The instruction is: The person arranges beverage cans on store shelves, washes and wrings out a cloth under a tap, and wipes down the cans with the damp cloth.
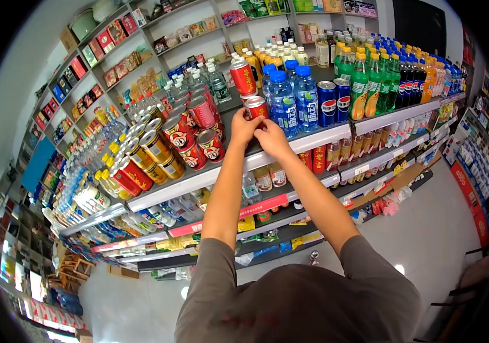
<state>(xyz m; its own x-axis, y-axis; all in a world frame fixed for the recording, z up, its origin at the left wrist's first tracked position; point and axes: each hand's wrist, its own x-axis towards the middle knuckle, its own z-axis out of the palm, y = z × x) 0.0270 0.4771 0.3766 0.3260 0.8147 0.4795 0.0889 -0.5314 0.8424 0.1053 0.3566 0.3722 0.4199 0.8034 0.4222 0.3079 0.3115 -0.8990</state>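
Observation:
A red drink can (256,108) stands upright at the front of the top shelf, between my two hands. My left hand (243,128) is closed around its left side. The fingers of my right hand (271,139) are bent against its lower front, partly hiding it. Just behind stands another red can with yellow lettering (243,78), set higher. Blue-capped water-blue bottles (282,98) are immediately right of my hands. To the left are stacked red cans with a cartoon face (210,144), some lying on their sides.
Blue Pepsi cans (327,103) and green bottles (359,86) line the shelf to the right. Gold cans (156,146) are stacked at the left. The shelf's front edge (193,179) runs below my forearms, with lower shelves of drinks beneath. Wall shelves (190,44) rise behind.

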